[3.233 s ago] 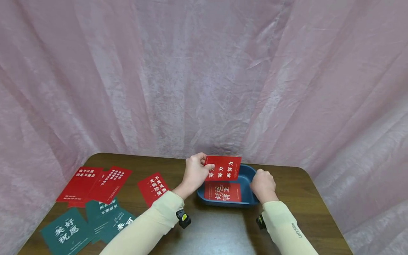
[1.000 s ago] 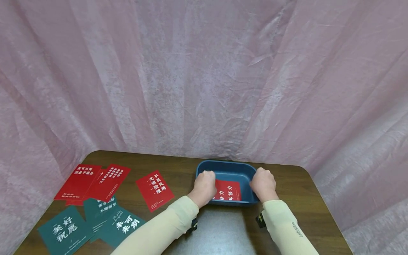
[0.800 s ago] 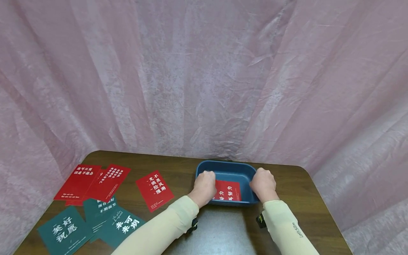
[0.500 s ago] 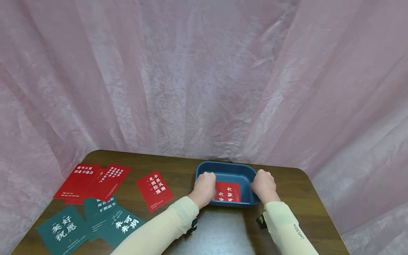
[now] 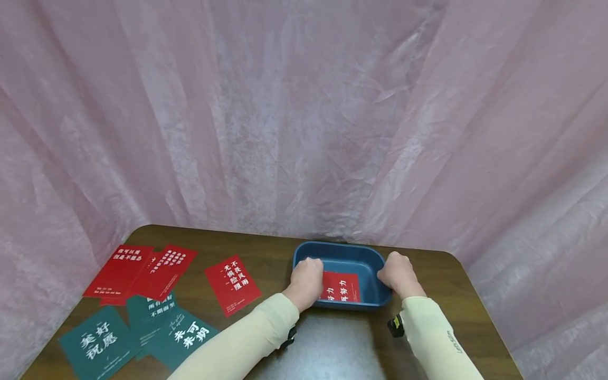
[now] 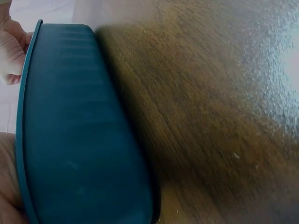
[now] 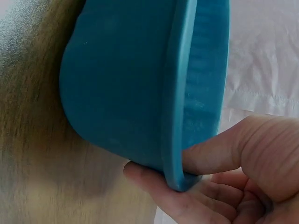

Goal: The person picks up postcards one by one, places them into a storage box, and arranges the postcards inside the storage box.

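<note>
A blue plastic basin [image 5: 353,253] rests on the table, with a red card [image 5: 347,287] printed in white characters lying inside. My left hand [image 5: 306,279] is at the basin's left front corner, fingers curled at the rim. In the left wrist view, part of that hand [image 6: 7,182] shows beside the rim, though its fingertips are hidden. On the opposite side, my right hand [image 5: 396,274] pinches the rim. The right wrist view shows the thumb inside the wall and fingers [image 7: 145,179] outside it.
Left of the basin lies a single red card [image 5: 233,285]. Farther left, overlapping red cards [image 5: 119,272] lie above several dark green cards [image 5: 100,340]. A pink curtain [image 5: 285,132] hangs behind the wooden table [image 5: 442,285].
The red card that my left hand held over the basin now lies in it, and that hand has moved to the basin's side. Lately the basin and right hand shifted slightly right.
</note>
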Tool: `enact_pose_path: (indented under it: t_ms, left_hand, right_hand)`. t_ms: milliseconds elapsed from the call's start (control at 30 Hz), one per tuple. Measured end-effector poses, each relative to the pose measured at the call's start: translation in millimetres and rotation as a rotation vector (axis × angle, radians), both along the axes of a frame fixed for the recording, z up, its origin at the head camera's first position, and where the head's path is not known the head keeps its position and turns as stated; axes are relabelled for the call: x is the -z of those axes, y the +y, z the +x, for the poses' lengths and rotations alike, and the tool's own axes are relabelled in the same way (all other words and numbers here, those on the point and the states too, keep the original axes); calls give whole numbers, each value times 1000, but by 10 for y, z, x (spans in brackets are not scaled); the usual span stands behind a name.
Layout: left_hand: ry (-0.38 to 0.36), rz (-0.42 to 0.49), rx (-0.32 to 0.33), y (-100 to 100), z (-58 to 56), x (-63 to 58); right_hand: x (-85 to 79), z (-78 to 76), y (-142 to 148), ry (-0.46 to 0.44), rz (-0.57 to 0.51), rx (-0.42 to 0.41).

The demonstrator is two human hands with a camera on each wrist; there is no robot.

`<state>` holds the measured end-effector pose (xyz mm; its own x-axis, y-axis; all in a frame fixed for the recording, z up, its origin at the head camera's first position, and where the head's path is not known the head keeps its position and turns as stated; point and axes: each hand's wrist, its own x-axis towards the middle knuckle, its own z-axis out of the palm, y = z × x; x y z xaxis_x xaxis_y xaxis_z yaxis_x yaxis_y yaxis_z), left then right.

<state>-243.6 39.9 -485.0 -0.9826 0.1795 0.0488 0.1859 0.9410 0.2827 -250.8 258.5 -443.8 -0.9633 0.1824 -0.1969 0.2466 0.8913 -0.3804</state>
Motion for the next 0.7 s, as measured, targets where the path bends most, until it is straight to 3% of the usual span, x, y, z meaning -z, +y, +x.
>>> enact_pose_path:
  t_ms: [300,500,700]
  left_hand:
    - [-19,-87,-34,26,83,7]
    - [-13,-76,-17,14,102,20]
    - [11,-58,15,-4,102,-47]
  right_hand:
    - [32,32,-53,53,63,-9]
    - [33,37,-68,74,106,-22]
    - [13,28,-67,89,122,-31]
